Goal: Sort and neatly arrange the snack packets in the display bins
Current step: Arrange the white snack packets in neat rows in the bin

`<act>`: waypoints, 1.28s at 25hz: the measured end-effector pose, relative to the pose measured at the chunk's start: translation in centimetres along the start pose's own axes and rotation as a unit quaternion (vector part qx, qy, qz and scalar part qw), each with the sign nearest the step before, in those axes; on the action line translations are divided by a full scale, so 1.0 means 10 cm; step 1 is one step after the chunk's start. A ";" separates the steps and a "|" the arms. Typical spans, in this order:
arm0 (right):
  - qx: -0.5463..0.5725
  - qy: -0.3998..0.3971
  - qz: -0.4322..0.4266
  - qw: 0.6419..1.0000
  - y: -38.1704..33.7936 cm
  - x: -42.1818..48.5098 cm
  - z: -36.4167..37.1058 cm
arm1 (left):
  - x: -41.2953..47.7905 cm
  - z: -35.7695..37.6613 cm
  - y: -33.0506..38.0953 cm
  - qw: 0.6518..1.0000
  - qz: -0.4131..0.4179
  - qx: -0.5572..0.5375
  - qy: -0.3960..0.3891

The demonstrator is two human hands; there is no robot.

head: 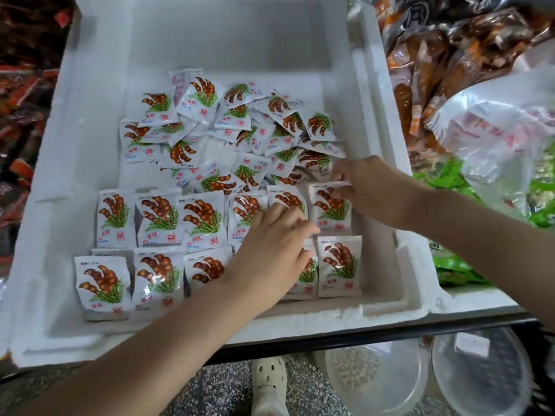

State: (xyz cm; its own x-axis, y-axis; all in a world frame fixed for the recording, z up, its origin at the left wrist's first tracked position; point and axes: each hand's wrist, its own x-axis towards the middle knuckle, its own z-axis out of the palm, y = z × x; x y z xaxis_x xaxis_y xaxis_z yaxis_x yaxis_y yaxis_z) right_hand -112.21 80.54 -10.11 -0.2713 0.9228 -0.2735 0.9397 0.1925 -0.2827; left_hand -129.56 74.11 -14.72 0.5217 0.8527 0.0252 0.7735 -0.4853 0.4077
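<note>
While the far half of the white foam bin (228, 46) lies bare behind a loose heap of tamarind packets (240, 139), two upright rows (159, 220) fill its near end, leaving a gap at the right wall. The left hand (270, 250) rests flat on the rows, fingers straight. The right hand (369, 187) pinches the top edge of the back row's rightmost packet (330, 214).

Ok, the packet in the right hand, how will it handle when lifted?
Probably light: the right hand pinches the packet by its top edge only. Likely slippery, as the wrapper shows glare. It looks puffy, so it may tip unless leaned on the row of packets beside it.
</note>
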 end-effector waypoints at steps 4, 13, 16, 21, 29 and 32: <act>-0.026 0.021 0.023 0.999 -0.02 0.04 0.14 | -0.05 0.06 -0.05 0.999 0.018 0.027 -0.003; 0.069 0.147 -0.010 0.987 0.01 0.37 0.07 | 0.44 -0.39 -0.57 0.982 -0.089 -0.109 0.128; 0.089 0.097 0.032 0.991 0.03 0.65 0.15 | 0.77 -0.44 -0.86 0.983 -0.134 -0.089 0.093; 0.066 0.087 0.042 0.993 0.02 0.88 0.16 | 1.02 -0.38 -1.10 0.993 -0.121 -0.009 0.005; 0.049 0.207 0.027 0.977 -0.02 0.69 0.03 | 0.89 -0.42 -1.18 0.988 -0.016 -0.020 0.155; 0.030 0.292 0.011 0.956 -0.11 0.55 -0.09 | 0.82 -0.50 -1.10 0.970 -0.042 -0.067 0.229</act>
State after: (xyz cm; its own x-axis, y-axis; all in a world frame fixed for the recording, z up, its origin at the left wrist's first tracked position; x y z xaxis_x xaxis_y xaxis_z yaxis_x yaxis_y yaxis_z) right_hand -114.56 85.64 -10.50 -0.0720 0.9589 0.2746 0.9255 0.1668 -0.3400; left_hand -135.60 87.42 -14.46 0.2212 0.8994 0.3770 0.7368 -0.4074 0.5396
